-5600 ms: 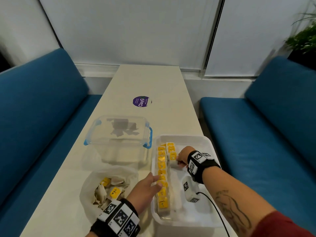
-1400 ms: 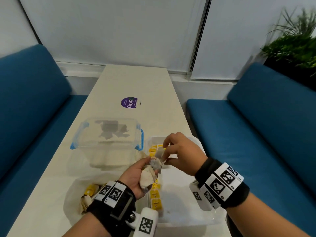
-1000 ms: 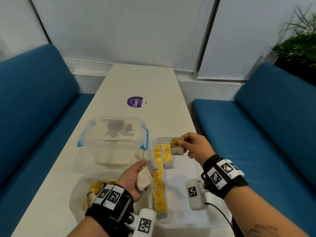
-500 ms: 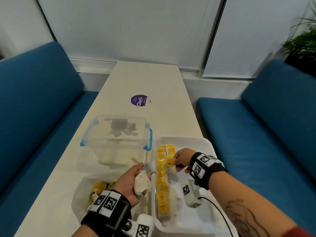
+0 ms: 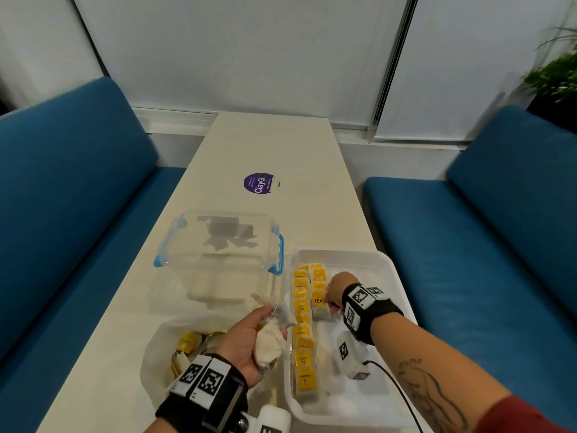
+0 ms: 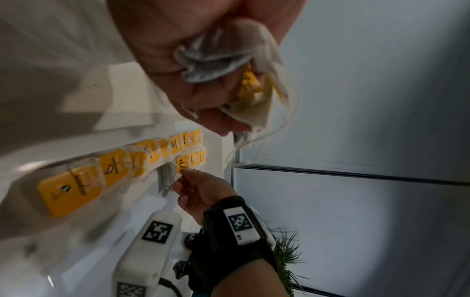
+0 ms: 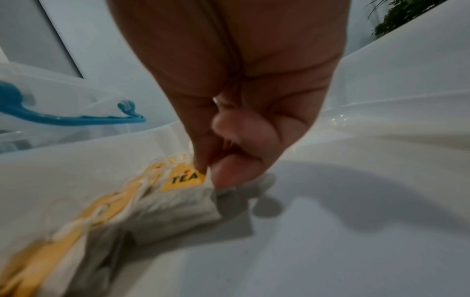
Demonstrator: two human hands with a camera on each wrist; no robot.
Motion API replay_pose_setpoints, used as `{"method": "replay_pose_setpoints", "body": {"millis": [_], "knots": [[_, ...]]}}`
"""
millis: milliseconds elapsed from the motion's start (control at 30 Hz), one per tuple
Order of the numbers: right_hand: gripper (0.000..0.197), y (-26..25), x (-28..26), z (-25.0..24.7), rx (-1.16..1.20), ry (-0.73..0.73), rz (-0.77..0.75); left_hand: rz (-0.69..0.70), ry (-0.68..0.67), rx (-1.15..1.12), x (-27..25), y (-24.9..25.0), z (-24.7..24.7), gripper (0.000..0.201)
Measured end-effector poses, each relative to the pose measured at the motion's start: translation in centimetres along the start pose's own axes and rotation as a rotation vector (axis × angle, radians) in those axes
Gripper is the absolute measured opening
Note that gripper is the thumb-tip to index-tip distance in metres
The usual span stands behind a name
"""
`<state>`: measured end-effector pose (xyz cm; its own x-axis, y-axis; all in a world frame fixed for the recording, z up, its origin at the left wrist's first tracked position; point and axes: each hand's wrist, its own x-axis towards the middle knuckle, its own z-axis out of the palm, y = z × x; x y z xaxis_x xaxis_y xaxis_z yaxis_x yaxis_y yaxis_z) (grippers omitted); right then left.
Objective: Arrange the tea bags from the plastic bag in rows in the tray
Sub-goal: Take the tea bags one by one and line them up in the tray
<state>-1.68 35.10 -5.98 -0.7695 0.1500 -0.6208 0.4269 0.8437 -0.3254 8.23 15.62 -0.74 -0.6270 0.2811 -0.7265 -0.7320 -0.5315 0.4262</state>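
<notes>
A white tray (image 5: 387, 270) lies on the table at the right, with a long row of yellow-tagged tea bags (image 5: 302, 332) along its left side and a short second row (image 5: 318, 276) beside it. My right hand (image 5: 335, 290) pinches the tag of a tea bag (image 5: 319, 303) that lies on the tray floor at the near end of the second row; the right wrist view shows thumb and finger on the "TEA" tag (image 7: 184, 178). My left hand (image 5: 249, 335) hovers left of the tray and grips a bunch of tea bags (image 5: 268, 345). The plastic bag (image 5: 162, 364) holds more tea bags.
A clear plastic box with blue clips (image 5: 224, 245) stands behind the bag, close to the tray's far left corner. A purple sticker (image 5: 260, 182) lies on the table further back. Blue benches (image 5: 62, 229) flank the table. A plant (image 5: 559, 70) stands at the far right.
My right hand has carried one tea bag from near my left hand down into the tray and set it at the near end of the second row. My left hand has kept its bunch.
</notes>
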Motion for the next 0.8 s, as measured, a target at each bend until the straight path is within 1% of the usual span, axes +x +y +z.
{"method": "replay_pose_setpoints", "body": {"millis": [33,100,133,200,267,300,400,467,500,567,633,700,800], "knots": [[0.027,-0.3,-0.2,0.0,-0.050,0.034,0.024,-0.008,-0.011,-0.006,-0.1,0.0,0.1,0.020],[0.025,-0.4,-0.8,0.0,-0.091,0.156,-0.009,-0.009,-0.019,0.026,-0.3,-0.2,0.2,0.017],[0.023,-0.5,-1.6,-0.3,-0.021,0.211,-0.070,-0.006,-0.011,0.025,-0.2,-0.2,0.2,0.017],[0.022,-0.6,-3.7,-1.2,0.153,0.264,-0.219,-0.004,0.005,0.027,-0.2,-0.2,0.4,0.022],[0.031,-0.9,-6.6,-2.0,0.252,0.245,-0.431,-0.015,-0.023,0.056,-0.2,-0.1,0.6,0.028],[0.035,-1.0,-8.4,-2.2,0.244,0.223,-0.528,-0.022,-0.042,0.072,-0.2,-0.2,0.8,0.030],[0.037,-1.1,-11.8,-1.4,0.057,0.208,-0.784,-0.009,-0.067,0.057,0.6,-0.5,1.1,0.034],[0.036,-0.8,-13.0,0.0,-0.120,0.301,-0.923,-0.007,-0.099,0.007,1.0,-0.8,1.3,0.037],[0.031,-0.8,-13.4,0.5,-0.202,0.371,-0.967,-0.014,-0.126,-0.009,1.1,-1.0,1.5,0.039],[0.017,-0.4,-13.4,1.2,-0.311,0.489,-0.996,-0.031,-0.156,0.002,0.9,-1.4,1.9,0.040],[0.017,0.2,-12.8,1.6,-0.344,0.567,-1.001,-0.031,-0.153,0.022,0.7,-1.6,2.0,0.040],[0.013,0.6,-12.8,1.4,-0.261,0.539,-0.930,-0.035,-0.133,0.009,0.8,-1.7,1.9,0.038],[0.015,1.2,-13.0,0.9,-0.045,0.479,-0.765,-0.045,-0.081,0.040,1.5,-1.8,1.4,0.029]]}}
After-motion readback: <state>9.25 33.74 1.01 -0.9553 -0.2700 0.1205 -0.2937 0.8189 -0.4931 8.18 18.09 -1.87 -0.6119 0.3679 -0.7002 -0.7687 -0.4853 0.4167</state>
